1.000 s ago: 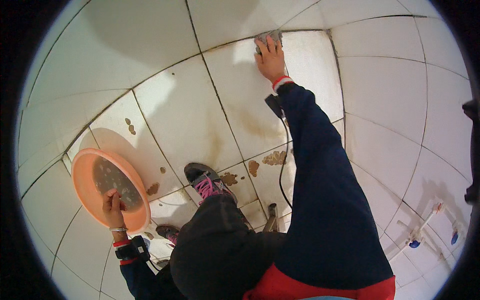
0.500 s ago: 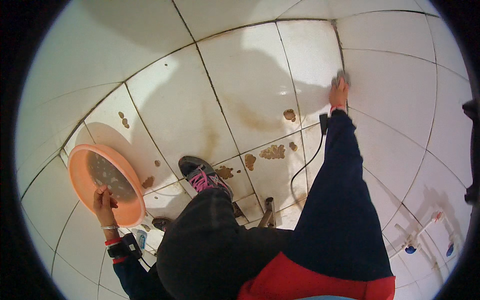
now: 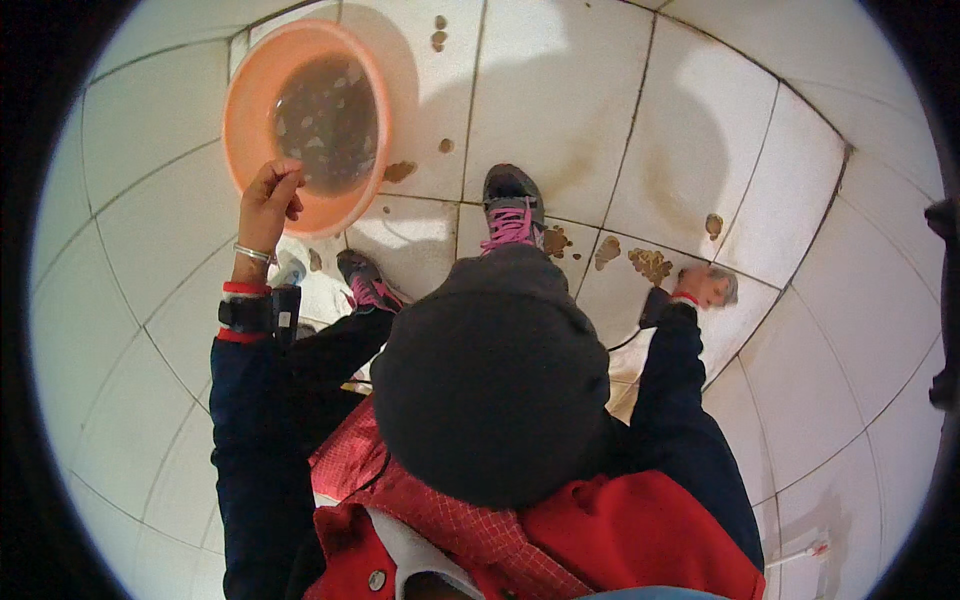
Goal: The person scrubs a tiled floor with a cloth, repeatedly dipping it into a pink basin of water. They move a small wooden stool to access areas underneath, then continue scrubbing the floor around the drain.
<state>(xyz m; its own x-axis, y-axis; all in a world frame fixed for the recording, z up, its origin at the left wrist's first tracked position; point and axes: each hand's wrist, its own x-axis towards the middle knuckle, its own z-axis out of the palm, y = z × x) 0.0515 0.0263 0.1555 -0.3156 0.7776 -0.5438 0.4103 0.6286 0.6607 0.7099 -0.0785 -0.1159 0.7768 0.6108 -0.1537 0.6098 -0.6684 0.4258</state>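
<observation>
Fingers of the left hand bent and drawn together near the thumb; cannot tell if anything is pinched there. Clock face centred on the view, twelve at top: this hand at ten, over the seven o'clock rim of an orange basin. Contact with rim unclear. Basin at between ten and eleven, holding murky grey liquid with pale patches.

Right hand at three o'clock, blurred, fingers closed over a grey pad, low at the white floor tiles. Pad edge shows on the hand's three o'clock side. Brown stain just beside the hand, toward its ten.

Dark shoe, pink laces, at twelve; second shoe at nine.
</observation>
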